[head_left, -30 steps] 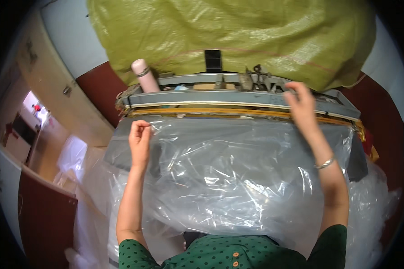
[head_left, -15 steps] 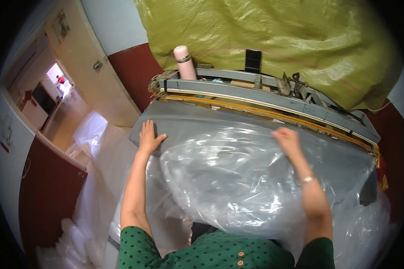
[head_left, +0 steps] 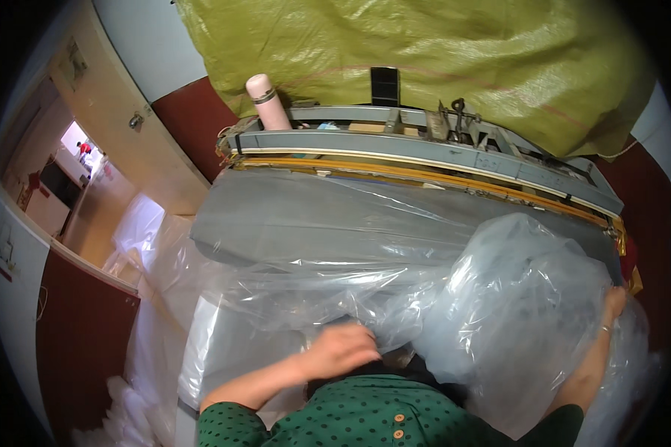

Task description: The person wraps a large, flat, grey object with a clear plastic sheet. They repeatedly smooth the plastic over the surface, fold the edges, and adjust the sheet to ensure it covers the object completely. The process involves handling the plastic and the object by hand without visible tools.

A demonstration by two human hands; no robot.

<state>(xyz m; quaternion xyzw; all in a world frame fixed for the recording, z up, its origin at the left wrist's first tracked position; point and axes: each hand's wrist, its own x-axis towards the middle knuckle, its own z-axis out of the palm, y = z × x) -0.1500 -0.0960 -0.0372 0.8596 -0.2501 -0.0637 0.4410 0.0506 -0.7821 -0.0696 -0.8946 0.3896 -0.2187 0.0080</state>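
Observation:
A large sheet of clear plastic film billows over the front of a grey-topped machine. It bulges up at the right and runs in folds to the left. At the far right edge, my right hand is closed on the film, its arm stretched out through the loose plastic. My left hand hovers low in front of my body, beside the film's crumpled folds. Its fingers are bent and blurred, so I cannot tell whether they grip any film. The grey work surface shows through the film.
Behind the surface run a grey metal frame and orange bars. A pink flask and metal clamps sit on the frame. Yellow-green sheeting hangs behind. More film heaps beside the open door at left.
My right hand has swept right and nearer with the film, which now bulges at the right. My left hand has left the surface's left end and come down in front of my body.

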